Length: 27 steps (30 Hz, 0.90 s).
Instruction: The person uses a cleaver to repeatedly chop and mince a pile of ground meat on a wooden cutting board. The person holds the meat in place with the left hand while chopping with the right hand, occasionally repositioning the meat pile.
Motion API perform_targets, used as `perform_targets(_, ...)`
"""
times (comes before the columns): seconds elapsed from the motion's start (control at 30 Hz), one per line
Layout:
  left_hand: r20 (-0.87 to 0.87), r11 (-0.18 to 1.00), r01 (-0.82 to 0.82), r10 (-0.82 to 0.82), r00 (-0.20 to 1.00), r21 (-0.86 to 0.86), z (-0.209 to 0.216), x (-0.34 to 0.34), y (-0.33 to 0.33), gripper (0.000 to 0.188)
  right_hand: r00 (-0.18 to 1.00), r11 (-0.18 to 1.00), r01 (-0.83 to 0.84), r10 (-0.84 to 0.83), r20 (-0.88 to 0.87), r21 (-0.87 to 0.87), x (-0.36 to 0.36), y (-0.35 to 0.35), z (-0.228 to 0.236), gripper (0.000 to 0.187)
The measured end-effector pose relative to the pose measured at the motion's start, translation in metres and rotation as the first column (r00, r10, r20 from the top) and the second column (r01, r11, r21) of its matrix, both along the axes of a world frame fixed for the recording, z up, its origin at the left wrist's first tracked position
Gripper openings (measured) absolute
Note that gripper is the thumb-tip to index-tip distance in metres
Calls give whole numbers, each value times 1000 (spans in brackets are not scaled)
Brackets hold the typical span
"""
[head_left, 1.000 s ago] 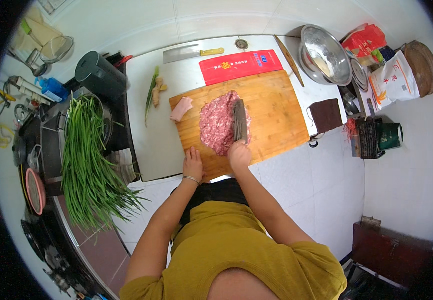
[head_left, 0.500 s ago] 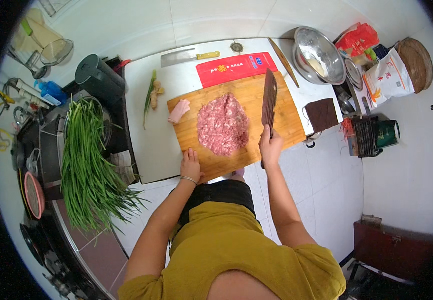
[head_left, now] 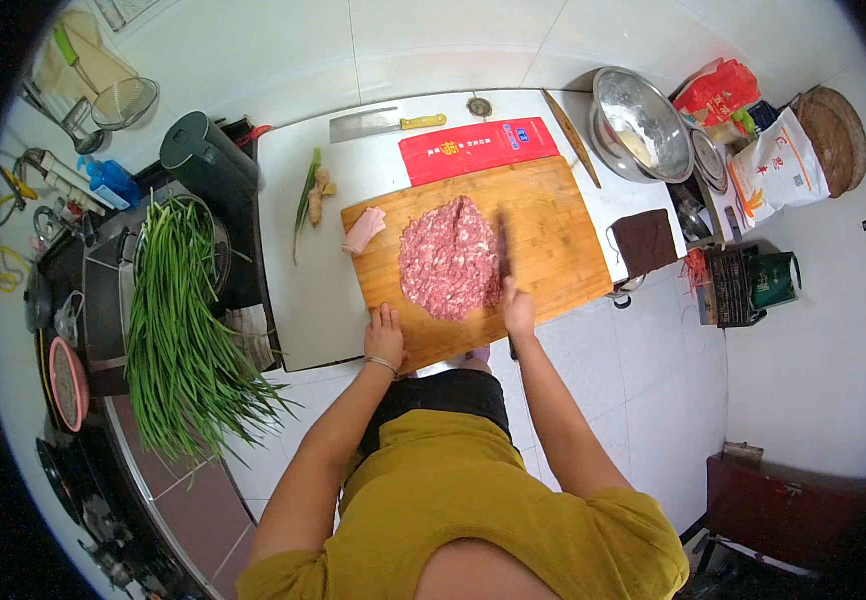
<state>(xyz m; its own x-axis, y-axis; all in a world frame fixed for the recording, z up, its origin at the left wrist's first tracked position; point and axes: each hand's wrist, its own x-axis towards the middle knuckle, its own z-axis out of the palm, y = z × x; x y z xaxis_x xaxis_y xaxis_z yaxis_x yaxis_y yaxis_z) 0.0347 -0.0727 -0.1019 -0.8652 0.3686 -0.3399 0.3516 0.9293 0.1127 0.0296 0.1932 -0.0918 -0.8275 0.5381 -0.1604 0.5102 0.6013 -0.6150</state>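
Note:
A patch of minced meat (head_left: 450,258) lies spread on the wooden cutting board (head_left: 563,235). My right hand (head_left: 519,312) is closed round the handle of a dark cleaver (head_left: 503,243), whose blade, smeared by motion, stands at the right edge of the meat. At the board's front left corner rests my left hand (head_left: 385,336), its fingers stretched flat on the wood. A pale pink piece of meat (head_left: 364,230) sits by the board's left edge. Left of it lie a piece of ginger (head_left: 320,195) and a green onion (head_left: 303,215).
A second cleaver (head_left: 368,124) with a yellow handle and a red sheet (head_left: 473,150) lie behind the board. At the back right stand a steel bowl (head_left: 613,100) and a white bag (head_left: 778,170). Long green chives (head_left: 178,330) hang over the left side. A brown cloth (head_left: 643,243) drapes the right edge.
My right hand has brought the cleaver left and lower, from the bare right part of the board to the meat's edge. My left hand stays on the board. The view has shifted slightly.

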Motion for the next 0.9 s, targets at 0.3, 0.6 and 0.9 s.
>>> perform_targets(0.3, -103, 996, -10, 1, 995, -83, -19, -3, 7, 81, 999, 994, 27, -31, -43, -108, -15, 3, 61, 68)
perform_targets(0.6, -88, 990, 8, -20, 996, -144, -41, 2, 5, 68, 986, 991, -23, 0, -168, -133, -25, 14, 81, 62)
perform_targets(0.9, 48, 990, 54, -47, 998, -134, 0, -3, 8, 72, 993, 996, -82, 78, -89, -41, -27, 16, 61, 65)
